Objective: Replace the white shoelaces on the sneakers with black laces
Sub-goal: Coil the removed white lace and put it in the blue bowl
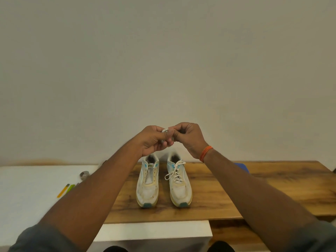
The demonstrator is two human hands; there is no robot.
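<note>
Fingers of our left hand [154,140] and right hand [187,138] curl together, pinching a bunched white lace [165,131] between them; below, both sneakers [148,182] stand apart, the right-hand one laced.

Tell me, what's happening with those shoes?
A person holds a bundled white lace up in both hands, left hand and right hand, fingers pinching it. On the wooden table stand two sneakers: the left sneaker has no lace, the right sneaker is still laced in white. No black laces are in view.
</note>
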